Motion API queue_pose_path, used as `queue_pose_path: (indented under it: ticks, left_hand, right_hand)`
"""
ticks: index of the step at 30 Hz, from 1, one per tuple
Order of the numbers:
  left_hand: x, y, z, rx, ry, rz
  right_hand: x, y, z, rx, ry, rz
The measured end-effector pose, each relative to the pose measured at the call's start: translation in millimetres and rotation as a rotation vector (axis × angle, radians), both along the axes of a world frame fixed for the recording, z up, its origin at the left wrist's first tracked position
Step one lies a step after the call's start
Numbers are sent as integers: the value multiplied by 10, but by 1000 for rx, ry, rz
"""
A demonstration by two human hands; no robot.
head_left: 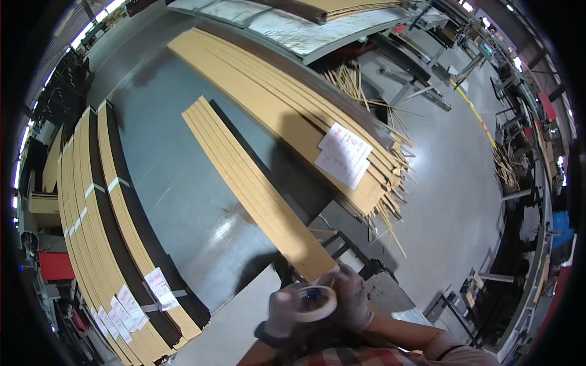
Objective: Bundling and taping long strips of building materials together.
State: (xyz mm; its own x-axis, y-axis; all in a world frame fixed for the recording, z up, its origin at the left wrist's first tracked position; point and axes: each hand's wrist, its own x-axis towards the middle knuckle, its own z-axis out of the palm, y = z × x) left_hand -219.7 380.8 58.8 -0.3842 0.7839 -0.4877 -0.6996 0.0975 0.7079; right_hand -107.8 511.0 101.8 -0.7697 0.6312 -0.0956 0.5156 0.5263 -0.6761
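Observation:
My left hand (pixel 282 313), gloved and somewhat blurred, grips a roll of pale tape (pixel 328 309) low in the picture. Beside the roll is my right hand (pixel 354 300), also gloved. Its fingers are drawn together at the near end of a stack of long tan strips (pixel 262 198); what they pinch is hidden. This narrow stack runs away from me toward the upper left, its near end on a dark support by my hands.
At left lie several long tan bundles (pixel 85 244) with pale bands and paper labels (pixel 160 288). A wider stack of tan boards (pixel 250 85) carries white sheets (pixel 343 155). Thin offcut sticks (pixel 387 213) jut out beside it. Farther back stands a silvery table (pixel 287 33).

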Motion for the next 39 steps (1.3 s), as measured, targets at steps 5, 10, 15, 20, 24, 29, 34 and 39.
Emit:
queue_pose_path:
  ticks: [5, 10, 15, 20, 24, 29, 34, 39]
  left_hand:
    - [8, 478, 65, -260, 307, 67]
    - [-85, 562, -19, -412, 792, -263]
    - [-100, 614, -246, -264, 461, -25]
    - [355, 219, -95, -254, 593, -537]
    - [413, 247, 40, -375, 615, -820]
    - [312, 148, -785, -583, 913, -503]
    - [418, 371, 798, -487, 1038, -37]
    - [277, -20, 604, 74, 602, -487]
  right_hand:
    - [-124, 248, 564, 176, 179, 473]
    - [-396, 872, 634, 196, -704, 706]
    - [183, 1230, -751, 291, -812, 413]
    - [144, 1080, -583, -377, -414, 118]
    - [-36, 1001, -505, -276, -203, 238]
    - [-177, 851, -115, -305, -534, 552]
    - [397, 992, 223, 753, -489, 1336]
    - [437, 1165, 464, -339, -198, 1192]
